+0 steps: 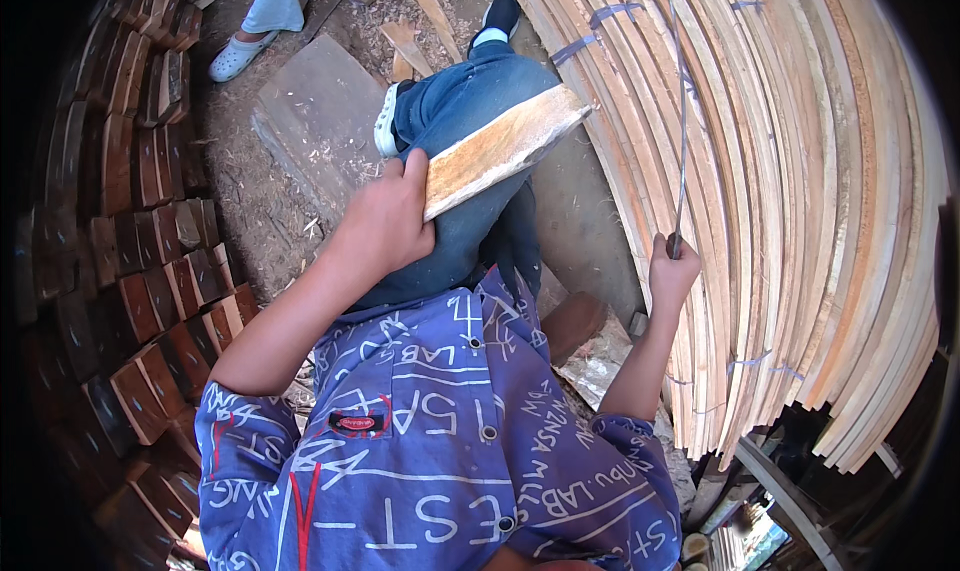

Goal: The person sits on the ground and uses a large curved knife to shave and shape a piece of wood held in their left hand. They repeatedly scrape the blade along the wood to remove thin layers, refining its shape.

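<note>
My left hand is closed around the near end of a short wooden plank, which has a pale, rough face. The plank slants up to the right, over my jeans-clad leg. Off to the right, my right hand is wrapped round the lower end of a long, thin, dark tool. This tool points away from me, almost upright in the head view, and looks like a narrow blade or rod; its exact kind cannot be made out. It overlaps the long wooden strips in the view, apart from the plank.
Long wooden strips, bundled with bluish ties, fill the right side. Stacked dark wooden blocks line the left. A flat board lies on the ground among shavings and offcuts. Another person's foot in a light clog stands at the far left.
</note>
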Action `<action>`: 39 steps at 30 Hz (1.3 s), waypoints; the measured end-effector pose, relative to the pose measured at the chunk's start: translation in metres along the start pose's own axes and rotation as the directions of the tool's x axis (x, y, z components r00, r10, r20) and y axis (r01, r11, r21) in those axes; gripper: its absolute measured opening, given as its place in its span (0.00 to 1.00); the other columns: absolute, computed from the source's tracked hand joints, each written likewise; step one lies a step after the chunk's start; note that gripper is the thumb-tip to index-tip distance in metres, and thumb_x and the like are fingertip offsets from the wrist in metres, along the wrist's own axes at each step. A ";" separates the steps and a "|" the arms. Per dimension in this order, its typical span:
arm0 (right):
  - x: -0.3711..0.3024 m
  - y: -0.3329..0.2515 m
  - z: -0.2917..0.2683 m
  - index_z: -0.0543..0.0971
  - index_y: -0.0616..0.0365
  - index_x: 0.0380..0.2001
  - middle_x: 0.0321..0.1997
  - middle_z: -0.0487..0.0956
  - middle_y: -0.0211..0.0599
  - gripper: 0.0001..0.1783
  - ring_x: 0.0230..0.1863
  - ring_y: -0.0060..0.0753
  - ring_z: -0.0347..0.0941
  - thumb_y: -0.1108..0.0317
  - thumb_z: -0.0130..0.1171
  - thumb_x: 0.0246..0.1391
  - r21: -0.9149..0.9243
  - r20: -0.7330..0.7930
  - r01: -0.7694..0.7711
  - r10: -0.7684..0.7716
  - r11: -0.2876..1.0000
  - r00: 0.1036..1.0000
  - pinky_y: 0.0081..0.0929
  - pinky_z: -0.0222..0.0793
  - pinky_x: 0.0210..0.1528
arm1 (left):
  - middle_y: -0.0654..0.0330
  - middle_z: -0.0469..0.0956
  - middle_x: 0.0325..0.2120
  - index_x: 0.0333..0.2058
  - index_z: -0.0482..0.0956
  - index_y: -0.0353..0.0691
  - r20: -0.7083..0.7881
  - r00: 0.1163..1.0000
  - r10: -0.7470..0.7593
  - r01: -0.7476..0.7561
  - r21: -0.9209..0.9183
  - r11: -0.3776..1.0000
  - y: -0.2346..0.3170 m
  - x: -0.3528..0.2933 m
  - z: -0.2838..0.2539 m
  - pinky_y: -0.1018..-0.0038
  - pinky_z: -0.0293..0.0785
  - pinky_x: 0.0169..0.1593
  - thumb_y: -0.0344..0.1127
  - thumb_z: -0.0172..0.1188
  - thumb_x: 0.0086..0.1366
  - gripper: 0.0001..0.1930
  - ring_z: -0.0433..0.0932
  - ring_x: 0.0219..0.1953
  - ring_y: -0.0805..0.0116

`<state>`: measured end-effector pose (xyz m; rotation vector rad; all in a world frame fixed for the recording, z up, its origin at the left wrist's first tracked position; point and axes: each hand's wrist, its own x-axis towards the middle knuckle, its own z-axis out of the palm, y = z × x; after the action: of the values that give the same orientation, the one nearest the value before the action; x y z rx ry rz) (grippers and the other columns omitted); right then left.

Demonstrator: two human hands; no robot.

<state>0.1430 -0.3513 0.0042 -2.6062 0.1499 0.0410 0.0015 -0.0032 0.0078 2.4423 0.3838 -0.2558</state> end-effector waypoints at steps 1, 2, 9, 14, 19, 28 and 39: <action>-0.009 -0.013 0.009 0.69 0.64 0.15 0.11 0.62 0.36 0.15 0.14 0.31 0.56 0.67 0.62 0.46 -0.008 0.015 0.040 -0.040 0.999 0.999 0.33 0.54 0.21 | 0.35 0.72 0.33 0.39 0.61 0.31 0.010 1.000 0.002 -0.002 -0.004 1.000 0.000 0.001 0.000 0.48 0.71 0.41 0.27 0.52 0.47 0.19 0.73 0.35 0.32; -0.015 -0.026 0.018 0.70 0.63 0.16 0.11 0.64 0.38 0.14 0.14 0.34 0.59 0.68 0.61 0.44 -0.016 0.030 0.082 -0.081 0.997 0.996 0.33 0.55 0.21 | 0.35 0.72 0.33 0.39 0.61 0.31 0.019 1.000 0.004 -0.004 -0.009 1.000 0.001 0.002 -0.001 0.48 0.71 0.41 0.27 0.52 0.47 0.18 0.73 0.36 0.32; -0.026 -0.115 0.053 0.78 0.57 0.21 0.18 0.77 0.44 0.09 0.23 0.50 0.76 0.66 0.63 0.31 -0.217 0.193 0.553 -0.520 0.805 0.832 0.42 0.67 0.25 | 0.39 0.73 0.29 0.39 0.62 0.31 -0.053 0.995 0.086 -0.082 0.067 0.994 -0.008 0.003 0.001 0.52 0.76 0.37 0.30 0.57 0.47 0.20 0.77 0.31 0.37; 0.000 -0.112 0.047 0.81 0.53 0.23 0.17 0.78 0.42 0.10 0.23 0.46 0.77 0.67 0.63 0.31 -0.270 0.203 0.624 -0.591 0.733 0.781 0.39 0.67 0.28 | 0.40 0.73 0.34 0.41 0.63 0.32 -0.059 0.998 0.016 -0.013 0.058 0.998 -0.004 -0.005 -0.005 0.51 0.75 0.38 0.30 0.56 0.47 0.21 0.76 0.33 0.37; 0.003 -0.094 0.029 0.81 0.53 0.23 0.19 0.78 0.42 0.08 0.25 0.46 0.77 0.67 0.62 0.32 -0.404 0.224 0.521 -0.471 0.752 0.853 0.38 0.68 0.30 | 0.44 0.72 0.34 0.42 0.63 0.34 -0.049 0.999 -0.009 0.015 0.124 0.992 0.006 -0.004 -0.001 0.54 0.75 0.35 0.31 0.58 0.47 0.23 0.77 0.32 0.42; 0.047 -0.023 -0.033 0.79 0.62 0.22 0.20 0.77 0.52 0.12 0.26 0.56 0.75 0.62 0.58 0.48 -0.456 -0.110 0.056 -0.118 0.888 0.987 0.46 0.68 0.33 | 0.41 0.72 0.34 0.41 0.62 0.33 -0.002 0.998 -0.061 0.061 0.091 0.994 -0.001 -0.001 -0.009 0.52 0.75 0.36 0.29 0.57 0.46 0.22 0.76 0.33 0.39; -0.003 -0.114 0.027 0.78 0.60 0.21 0.17 0.76 0.46 0.10 0.23 0.51 0.76 0.65 0.63 0.35 -0.335 0.247 0.440 -0.373 0.833 0.894 0.42 0.67 0.27 | 0.40 0.72 0.33 0.40 0.62 0.32 0.057 0.997 -0.052 0.043 0.151 0.988 0.009 0.007 -0.008 0.53 0.75 0.36 0.29 0.57 0.46 0.21 0.76 0.32 0.39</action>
<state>0.1530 -0.2393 0.0383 -2.9485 -0.5353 0.1577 0.0121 -0.0036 0.0173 2.5672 0.4098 -0.3916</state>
